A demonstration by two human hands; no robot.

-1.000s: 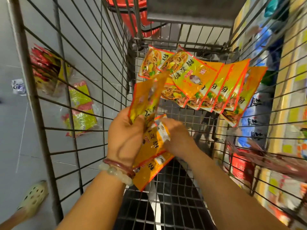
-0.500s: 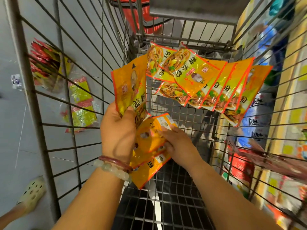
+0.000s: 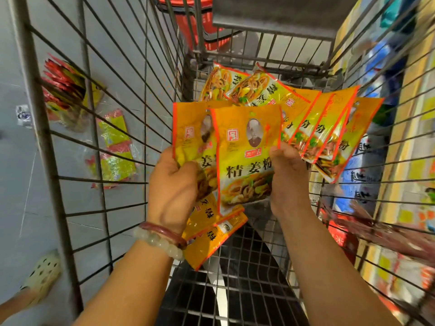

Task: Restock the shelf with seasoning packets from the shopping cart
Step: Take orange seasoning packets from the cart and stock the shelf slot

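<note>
left hand (image 3: pixel 173 184) gripping a stack of orange ginger powder packets (image 3: pixel 195 142), right hand (image 3: pixel 286 175) pinching the front packet (image 3: pixel 246 158) by its right edge, more packets (image 3: pixel 313 123) fanned out just beyond both hands, inside the wire shopping cart (image 3: pixel 235 290)

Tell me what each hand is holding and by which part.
The left hand grips a stack of yellow seasoning packets at its lower left edge. The right hand pinches the front packet by its right edge.
</note>
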